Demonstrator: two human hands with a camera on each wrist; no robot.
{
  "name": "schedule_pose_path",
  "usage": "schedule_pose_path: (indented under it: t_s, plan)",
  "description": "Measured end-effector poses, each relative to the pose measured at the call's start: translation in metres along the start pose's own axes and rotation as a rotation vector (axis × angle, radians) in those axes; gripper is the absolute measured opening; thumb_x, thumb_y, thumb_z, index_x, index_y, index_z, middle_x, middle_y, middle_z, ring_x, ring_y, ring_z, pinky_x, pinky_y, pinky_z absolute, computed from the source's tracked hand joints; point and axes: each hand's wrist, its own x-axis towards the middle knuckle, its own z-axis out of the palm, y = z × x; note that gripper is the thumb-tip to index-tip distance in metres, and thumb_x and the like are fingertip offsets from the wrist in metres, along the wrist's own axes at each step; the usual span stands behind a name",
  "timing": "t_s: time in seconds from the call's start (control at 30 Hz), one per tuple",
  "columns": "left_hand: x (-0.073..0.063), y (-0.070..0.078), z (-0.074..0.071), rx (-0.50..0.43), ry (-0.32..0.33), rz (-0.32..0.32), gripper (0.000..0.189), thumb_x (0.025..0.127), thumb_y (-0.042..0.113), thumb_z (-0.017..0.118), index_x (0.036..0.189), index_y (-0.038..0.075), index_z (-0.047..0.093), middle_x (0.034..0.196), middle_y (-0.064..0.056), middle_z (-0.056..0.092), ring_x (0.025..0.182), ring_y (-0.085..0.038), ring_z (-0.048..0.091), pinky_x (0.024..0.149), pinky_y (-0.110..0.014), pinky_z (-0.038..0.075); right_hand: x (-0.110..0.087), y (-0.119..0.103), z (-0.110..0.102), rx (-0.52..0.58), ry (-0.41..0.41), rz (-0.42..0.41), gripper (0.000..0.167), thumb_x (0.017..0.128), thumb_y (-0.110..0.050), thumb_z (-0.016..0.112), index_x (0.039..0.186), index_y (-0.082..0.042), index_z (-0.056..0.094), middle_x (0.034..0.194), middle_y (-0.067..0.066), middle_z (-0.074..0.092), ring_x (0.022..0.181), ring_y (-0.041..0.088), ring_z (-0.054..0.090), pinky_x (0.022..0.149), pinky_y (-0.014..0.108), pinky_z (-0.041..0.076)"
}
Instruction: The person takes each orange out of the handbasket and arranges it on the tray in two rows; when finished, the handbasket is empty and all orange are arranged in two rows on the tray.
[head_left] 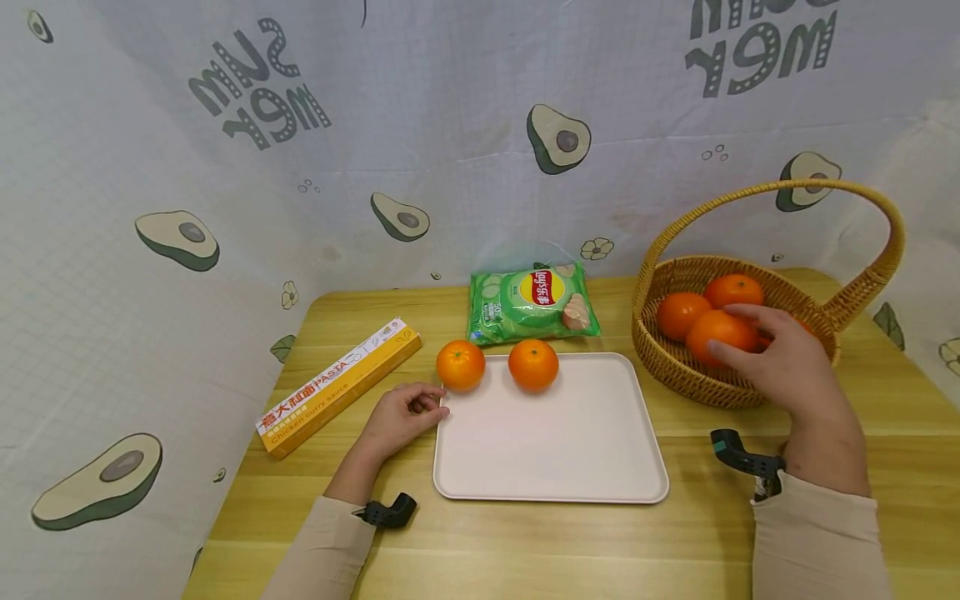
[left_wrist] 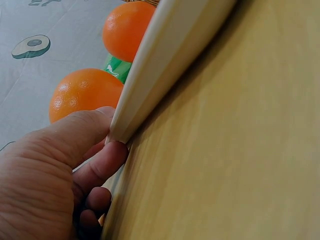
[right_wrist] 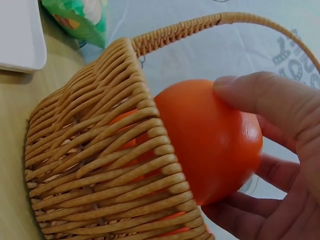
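My right hand [head_left: 783, 358] grips an orange [right_wrist: 207, 140] at the mouth of the wicker basket [head_left: 697, 383], thumb on one side and fingers curled round the other. Several more oranges [head_left: 733, 290] lie in the basket, partly behind its wall in the right wrist view. At the left edge of the white tray [head_left: 551, 450], my left hand [head_left: 401, 421] pinches the rim between thumb and forefinger. Two oranges sit along the tray's far edge, one orange [head_left: 461, 365] at the far left corner and another orange [head_left: 533, 364] to its right.
Behind the tray lies a green bag of chips [head_left: 532, 304]. A yellow pasta box [head_left: 341, 387] rests at an angle on the wooden table [head_left: 510, 550], left of my left hand. The basket's tall handle [head_left: 780, 187] arches over it. A printed curtain [head_left: 465, 125] hangs behind.
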Motion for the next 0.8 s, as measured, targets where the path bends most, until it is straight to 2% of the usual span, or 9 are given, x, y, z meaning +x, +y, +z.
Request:
schedule_pose_path:
  t_s: [0.23,0.3,0.37,0.47,0.53,0.63,0.73,0.8]
  plan:
    - [-0.001,0.001,-0.001,-0.004,0.0,0.001,0.021,0.086,0.023,0.083,0.105,0.018,0.077,0.084,0.005,0.07,0.08,-0.015,0.059,0.072,-0.023,0.049,-0.001,-0.005,0.0,0.065,0.013,-0.001,0.074,0.096,-0.046,0.068,0.152,-0.006,0.042,0.153,0.034,0.033,0.131,0.057,0.039,0.093,0.069,0.04]
    - [-0.001,0.001,-0.001,-0.004,-0.001,0.002,0.021,0.086,0.023,0.083,0.106,0.018,0.077,0.085,0.005,0.07,0.08,-0.015,0.06,0.072,-0.023,0.049,-0.001,-0.006,0.0,0.078,0.014,-0.008,0.075,0.096,-0.046,0.069,0.154,-0.008,0.041,0.154,0.032,0.032,0.131,0.057,0.039,0.089,0.057,0.045]
    - [-0.001,0.001,-0.001,-0.003,-0.001,0.004,0.021,0.086,0.023,0.083,0.106,0.018,0.077,0.085,0.005,0.07,0.08,-0.015,0.06,0.072,-0.023,0.049,-0.001,-0.008,0.0,0.103,0.019,-0.016,0.076,0.095,-0.045,0.07,0.155,-0.01,0.04,0.154,0.031,0.032,0.132,0.056,0.04,0.086,0.036,0.048]
    - [-0.001,0.0,-0.001,-0.006,-0.002,0.006,0.021,0.086,0.023,0.083,0.106,0.018,0.077,0.085,0.005,0.07,0.08,-0.015,0.059,0.072,-0.023,0.049,-0.001,-0.01,0.0,0.148,0.026,-0.015,0.077,0.094,-0.043,0.072,0.156,-0.012,0.039,0.154,0.028,0.03,0.131,0.055,0.042,0.072,0.01,0.038]
    - [-0.001,0.0,-0.001,-0.01,-0.003,0.007,0.021,0.086,0.023,0.083,0.106,0.018,0.077,0.085,0.005,0.07,0.081,-0.015,0.059,0.072,-0.023,0.049,-0.002,-0.011,0.001,0.181,0.035,-0.009,0.076,0.093,-0.043,0.073,0.155,-0.012,0.04,0.153,0.027,0.029,0.13,0.054,0.044,0.068,0.001,0.036]
    - [0.0,-0.001,0.0,-0.013,-0.004,0.01,0.022,0.086,0.024,0.083,0.106,0.018,0.077,0.086,0.005,0.07,0.081,-0.015,0.059,0.072,-0.023,0.049,-0.002,-0.015,0.004,0.21,0.06,0.002,0.074,0.093,-0.042,0.073,0.153,-0.012,0.042,0.153,0.025,0.029,0.126,0.049,0.047,0.069,-0.001,0.036]
    - [0.0,-0.001,0.0,-0.016,-0.005,0.011,0.022,0.086,0.025,0.083,0.106,0.018,0.077,0.086,0.005,0.07,0.08,-0.014,0.059,0.073,-0.023,0.049,-0.003,-0.018,0.007,0.226,0.098,0.0,0.07,0.093,-0.039,0.074,0.15,-0.012,0.045,0.15,0.021,0.032,0.115,0.026,0.053,0.071,-0.002,0.038]
    - [0.0,-0.001,0.0,-0.016,-0.005,0.011,0.022,0.086,0.025,0.083,0.106,0.019,0.077,0.086,0.005,0.07,0.08,-0.014,0.059,0.073,-0.023,0.049,-0.003,-0.02,0.008,0.243,0.122,-0.005,0.067,0.092,-0.036,0.076,0.148,-0.014,0.047,0.145,0.014,0.037,0.106,0.009,0.051,0.073,-0.002,0.039]
